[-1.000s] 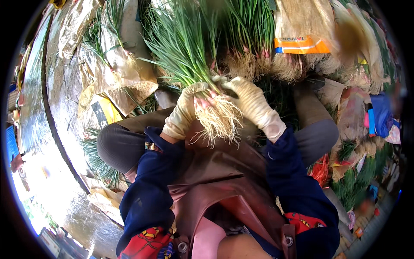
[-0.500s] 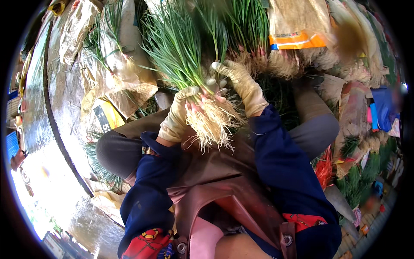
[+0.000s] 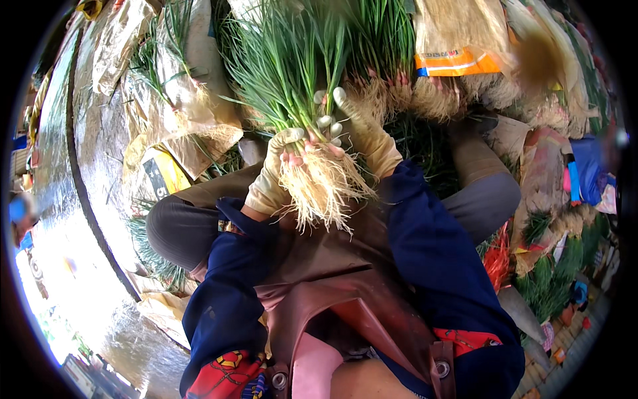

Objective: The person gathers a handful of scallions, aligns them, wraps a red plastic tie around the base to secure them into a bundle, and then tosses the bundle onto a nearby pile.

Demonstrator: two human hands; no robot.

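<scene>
A bunch of spring onions (image 3: 282,96) with long green leaves, pinkish bulbs and a shaggy mass of pale roots is held in front of my chest, leaves pointing away from me. My left hand (image 3: 271,174), in a cream glove, is closed around the bunch at the bulbs, thumb across the stalks. My right hand (image 3: 365,136), gloved too, is at the bunch's right side, its thumb and curled fingers pinching spring onion stalks by their lower ends. Leaves and bulbs partly hide its grip.
More spring onions (image 3: 382,73) lie beyond my hands, roots toward me, some under a sack with an orange band (image 3: 462,63). Pale sacks (image 3: 199,113) with loose stalks are at left. A brown apron (image 3: 325,279) covers my lap. Red plastic strands (image 3: 497,259) lie by my right knee.
My right hand has moved slightly left and up, bringing its stalks against the bunch. The bunch has shifted a little left in my left hand, which stays closed on it.
</scene>
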